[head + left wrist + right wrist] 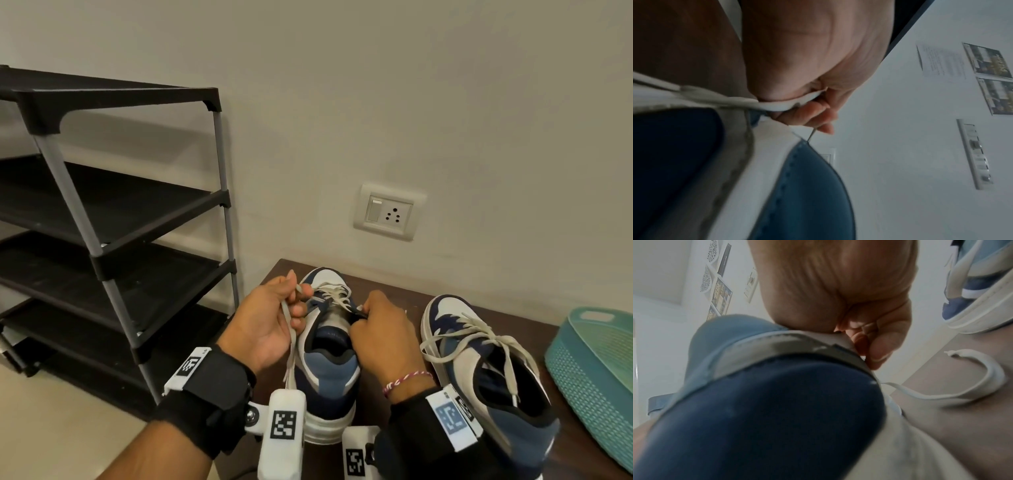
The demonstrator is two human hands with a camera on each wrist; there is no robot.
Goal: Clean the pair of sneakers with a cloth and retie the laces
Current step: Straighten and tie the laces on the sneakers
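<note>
Two blue, navy and white sneakers stand on a dark brown table (394,301). The left sneaker (329,359) sits between my hands, heel toward me. My left hand (296,308) grips one white lace (291,339), whose end hangs down past the sole; the left wrist view shows that lace (777,106) running under my curled fingers. My right hand (363,315) pinches the sneaker's upper edge by the eyelets, its fingertips (871,353) closed on that edge. Another lace end (982,378) lies loose on the table. The right sneaker (479,363) stands apart, its laces slack.
A teal plastic basket (596,370) sits at the table's right end. To the left a black shoe rack (113,212) stands on the floor, close to the table's corner. A wall socket (387,212) is on the wall behind the sneakers.
</note>
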